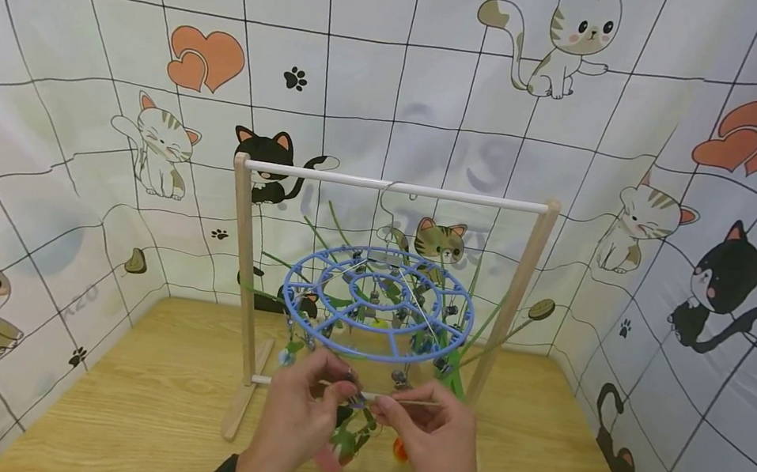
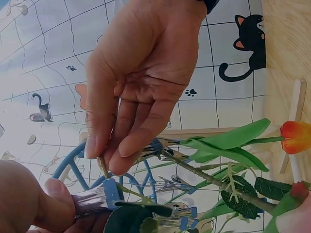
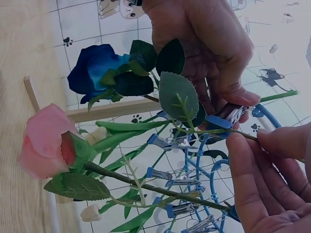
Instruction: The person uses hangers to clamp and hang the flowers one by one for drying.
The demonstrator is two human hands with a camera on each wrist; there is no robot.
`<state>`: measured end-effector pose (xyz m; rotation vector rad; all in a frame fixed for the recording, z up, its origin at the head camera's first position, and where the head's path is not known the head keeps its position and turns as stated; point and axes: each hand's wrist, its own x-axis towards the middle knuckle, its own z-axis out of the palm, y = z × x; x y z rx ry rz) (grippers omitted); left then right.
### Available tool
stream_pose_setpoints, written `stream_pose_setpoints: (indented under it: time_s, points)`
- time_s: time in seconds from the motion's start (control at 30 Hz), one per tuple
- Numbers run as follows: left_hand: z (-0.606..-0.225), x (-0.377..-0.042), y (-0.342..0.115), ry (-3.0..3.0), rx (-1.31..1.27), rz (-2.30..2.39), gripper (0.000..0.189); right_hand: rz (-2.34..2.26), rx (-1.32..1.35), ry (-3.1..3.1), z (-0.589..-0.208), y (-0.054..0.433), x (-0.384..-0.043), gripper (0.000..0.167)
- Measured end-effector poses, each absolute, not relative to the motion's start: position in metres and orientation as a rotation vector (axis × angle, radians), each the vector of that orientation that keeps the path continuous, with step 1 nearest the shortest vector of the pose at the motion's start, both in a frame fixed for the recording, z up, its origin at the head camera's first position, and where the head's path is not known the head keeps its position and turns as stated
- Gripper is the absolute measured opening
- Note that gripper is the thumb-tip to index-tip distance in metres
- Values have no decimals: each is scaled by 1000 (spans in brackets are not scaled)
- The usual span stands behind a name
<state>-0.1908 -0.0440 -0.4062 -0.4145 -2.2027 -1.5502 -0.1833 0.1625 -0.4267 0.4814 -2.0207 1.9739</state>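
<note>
In the head view my left hand (image 1: 294, 408) and right hand (image 1: 434, 439) meet just below the front rim of a round blue clip hanger (image 1: 395, 348). The left hand grips a metal clip with blue tips (image 3: 218, 122), its thumb on the clip's side. Between thumb and fingers, my right hand pinches a thin green stem (image 3: 245, 135) that runs past the clip's tips. Green leaves (image 3: 179, 99) hang beside the clip, near a blue rose (image 3: 99, 70); whether the pinched stem belongs to that rose, I cannot tell. A pink rose (image 3: 46, 141) hangs close by.
The hanger hooks over the white top bar (image 1: 329, 178) of a rack with wooden legs (image 1: 519, 286). Several clips (image 3: 182, 208) and green stems dangle from it, and an orange tulip (image 2: 295, 137) hangs low. Beneath is a wooden table (image 1: 133, 411), with cat-printed cloth (image 1: 380, 5) around it.
</note>
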Motion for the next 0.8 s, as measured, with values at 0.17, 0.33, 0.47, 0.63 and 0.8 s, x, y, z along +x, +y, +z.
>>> stream_pose_setpoints:
  time_s: [0.17,0.33,0.47,0.63,0.8]
  points:
    - [-406,-191,-44,-2214,-398,-1562,23,1960,460,-2029,-428,161,-184,11]
    - [-407,-191,-45,-2229,-404,-1597,18,1956,446,-2031,-430,160,-185,11]
    - [-406,-191,-48,-2257,-417,-1647,9,1972,457,-2037,-430,161,-185,11]
    - [-407,-192,-51,-2263,-474,-1689,5,1987,481,-2036,-432,162,-186,14]
    - [-409,-192,-53,-2258,-509,-1705,7,1964,532,-2025,-433,163,-185,17]
